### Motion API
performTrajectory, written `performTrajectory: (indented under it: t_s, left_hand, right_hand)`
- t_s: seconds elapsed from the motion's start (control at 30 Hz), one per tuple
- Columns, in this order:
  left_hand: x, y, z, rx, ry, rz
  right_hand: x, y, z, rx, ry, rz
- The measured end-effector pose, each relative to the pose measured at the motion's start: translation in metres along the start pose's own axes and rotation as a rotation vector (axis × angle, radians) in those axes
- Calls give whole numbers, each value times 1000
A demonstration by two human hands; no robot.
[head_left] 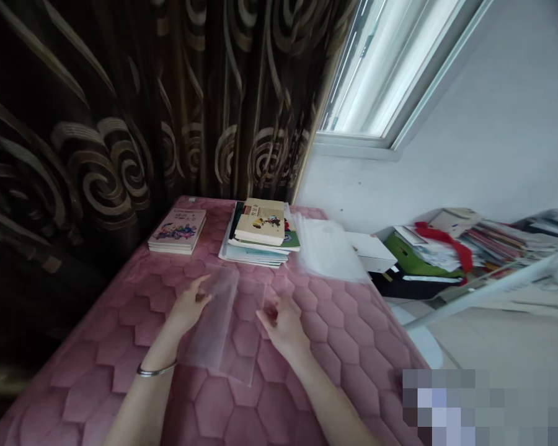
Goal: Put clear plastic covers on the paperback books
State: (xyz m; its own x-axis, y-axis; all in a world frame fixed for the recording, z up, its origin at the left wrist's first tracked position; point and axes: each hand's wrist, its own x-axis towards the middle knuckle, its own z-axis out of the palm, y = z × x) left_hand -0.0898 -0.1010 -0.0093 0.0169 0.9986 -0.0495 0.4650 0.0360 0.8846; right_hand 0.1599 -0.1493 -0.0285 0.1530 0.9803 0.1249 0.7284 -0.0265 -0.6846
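Note:
A clear plastic book cover [218, 328] lies on the pink quilted tabletop cloth [232, 412], with a fold line running down it. At its left edge is my left hand [189, 308], its index finger and thumb stretched apart over the film; a silver bangle circles that wrist. Beside the right edge of the film, my right hand [284, 328] has its thumb spread from the bent fingers. The thumb tip comes close to the film's edge; whether it touches cannot be made out. Nothing shows inside either hand.
Pink-covered books [179, 232] are stacked at the back left. A taller pile of books [260, 226] stands at the back middle, beside several clear plastic covers [328, 248]. A white box [372, 251] and cluttered papers [428, 248] lie past the right edge. Dark curtains [190, 99] hang behind.

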Motion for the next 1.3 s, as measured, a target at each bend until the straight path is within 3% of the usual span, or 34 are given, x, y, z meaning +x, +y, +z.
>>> performTrajectory:
  t_s: [0.1, 0.23, 0.43, 0.57, 0.67, 0.73, 0.83, 0.9, 0.93, 1.1, 1.2, 1.3]
  left_hand:
    - [-1, 3, 9, -6, -68, -7]
    - [-4, 8, 10, -37, -84, 5]
    - [-2, 9, -18, -58, 29, -7]
    - [-1, 6, -28, 264, 80, -37]
    - [-2, 4, -25, 579, 121, -26]
    - [-5, 5, -21, 729, 159, -38]
    - [-13, 13, -8, 912, 336, -56]
    - [-21, 22, 9, 944, 406, 20]
    - [-26, 27, 19, 911, 367, 96]
    - [-54, 42, 74, 684, -169, 444]
    - [-63, 43, 89, 708, -352, 450]
    - [-63, 45, 88, 738, -450, 417]
  right_hand:
    - [-7, -16, 12, 8, -83, 11]
    - [-8, -22, 12, 191, -140, -35]
    - [15, 19, -20, 218, -45, 27]
    - [24, 45, -33, 142, 2, 67]
    - [23, 48, -34, 32, -9, 78]
    - [21, 45, -32, -72, -42, 88]
    - [17, 35, -30, -247, -78, 99]
    - [15, 29, -30, -337, -88, 107]
    - [15, 27, -30, -368, -92, 108]
    - [15, 26, -31, -423, -94, 83]
    - [15, 32, -31, -398, -82, 48]
    - [16, 37, -30, -394, -87, 27]
